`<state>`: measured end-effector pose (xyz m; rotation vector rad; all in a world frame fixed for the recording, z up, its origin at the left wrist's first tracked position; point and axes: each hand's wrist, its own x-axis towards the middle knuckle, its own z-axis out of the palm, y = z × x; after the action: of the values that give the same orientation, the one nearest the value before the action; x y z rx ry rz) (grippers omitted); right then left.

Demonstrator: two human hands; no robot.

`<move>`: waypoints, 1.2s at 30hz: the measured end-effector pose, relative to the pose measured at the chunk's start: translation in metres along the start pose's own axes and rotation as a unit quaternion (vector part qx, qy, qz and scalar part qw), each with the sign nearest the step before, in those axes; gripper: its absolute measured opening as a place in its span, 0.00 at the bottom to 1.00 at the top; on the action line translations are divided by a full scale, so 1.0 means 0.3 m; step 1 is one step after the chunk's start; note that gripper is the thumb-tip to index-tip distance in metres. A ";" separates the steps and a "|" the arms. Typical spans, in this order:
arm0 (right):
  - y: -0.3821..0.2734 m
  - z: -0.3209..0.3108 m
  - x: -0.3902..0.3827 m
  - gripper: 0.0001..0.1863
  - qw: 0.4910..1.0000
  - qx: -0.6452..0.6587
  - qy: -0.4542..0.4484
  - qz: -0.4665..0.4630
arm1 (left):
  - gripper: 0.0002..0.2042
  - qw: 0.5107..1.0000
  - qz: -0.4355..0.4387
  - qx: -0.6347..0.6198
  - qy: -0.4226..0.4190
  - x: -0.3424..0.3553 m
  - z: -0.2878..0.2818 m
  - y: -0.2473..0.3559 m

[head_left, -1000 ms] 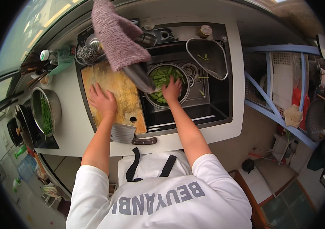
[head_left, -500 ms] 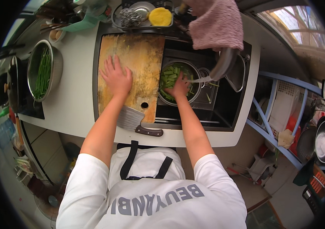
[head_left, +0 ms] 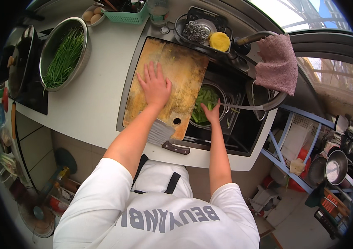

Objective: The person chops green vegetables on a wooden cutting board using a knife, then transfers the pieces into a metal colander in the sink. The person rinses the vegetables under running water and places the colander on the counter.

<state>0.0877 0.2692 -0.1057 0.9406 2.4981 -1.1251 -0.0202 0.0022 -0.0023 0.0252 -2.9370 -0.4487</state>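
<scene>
Shows cut green stalks lying at mixed angles, without one shared long axis, inside a metal pot in the sink. Spread just far and left of the right grip; cannot tell whether apart or clamped. Rests the left grip, fingers apart, on a cutting board overlapping the pot's left side. Has a faucet pouring from the right.

The person wears a white T-shirt with a row of large, bold grey letters across the front. Its short, loose left sleeve and right sleeve are plain white, leaving the forearms bare. Below shows more white cloth with flat black straps over it.
</scene>
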 end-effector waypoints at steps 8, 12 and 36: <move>-0.052 0.233 0.046 0.70 0.948 -0.233 -0.064 0.208 | 0.30 1.000 0.002 0.014 -0.028 0.014 -0.008 0.005; -0.144 0.172 0.012 0.57 0.956 -0.254 -0.056 0.135 | 0.30 0.999 -0.005 0.025 -0.038 0.007 0.000 -0.008; -0.187 0.168 0.134 0.52 0.955 -0.293 0.021 0.037 | 0.30 0.999 0.015 0.030 -0.021 0.014 0.017 0.008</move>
<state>0.0190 0.2225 -0.1255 0.8683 2.5639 -0.2948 -0.0252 0.0058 -0.0057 -0.0216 -2.9860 -0.3612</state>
